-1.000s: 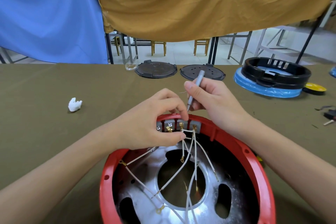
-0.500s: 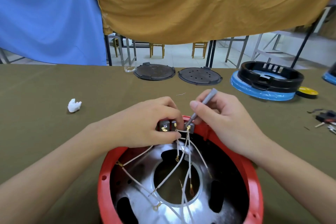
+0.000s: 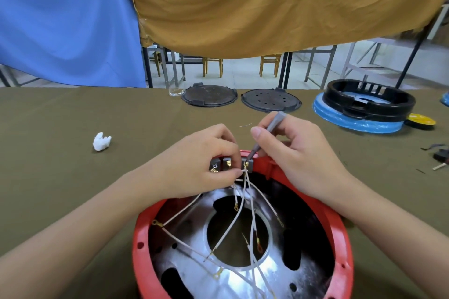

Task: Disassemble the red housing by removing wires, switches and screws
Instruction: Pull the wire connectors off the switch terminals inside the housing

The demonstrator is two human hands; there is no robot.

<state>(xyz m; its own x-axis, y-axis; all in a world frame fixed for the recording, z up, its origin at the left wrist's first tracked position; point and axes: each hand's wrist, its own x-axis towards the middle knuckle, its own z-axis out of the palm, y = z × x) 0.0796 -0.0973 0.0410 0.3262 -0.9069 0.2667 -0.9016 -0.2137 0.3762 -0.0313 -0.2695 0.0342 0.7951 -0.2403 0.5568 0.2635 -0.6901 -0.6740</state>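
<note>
We see the red housing [image 3: 340, 238] lying open side up on the olive table cloth [image 3: 60, 189], at the near edge of the table, with its bright metal inner plate [image 3: 194, 238] exposed. A row of grey switch blocks [image 3: 227, 164] sits at the far rim of the housing. White wires [image 3: 239, 216] with brass terminals fan from that row down across the plate.

The left hand [image 3: 201, 167] is curled over the switch row, thumb and forefinger pinched together on a white wire just beside the blocks. The right hand [image 3: 301, 153] grips a slim grey screwdriver [image 3: 269, 131] between thumb and curled fingers; the tool is tilted, and its tip meets a brass terminal on the rightmost switch block.

Further back on the cloth we note a crumpled white wad [image 3: 102, 141], two dark round lids [image 3: 271, 101], and a black ring [image 3: 369, 99] stacked on a blue base [image 3: 359, 124].
</note>
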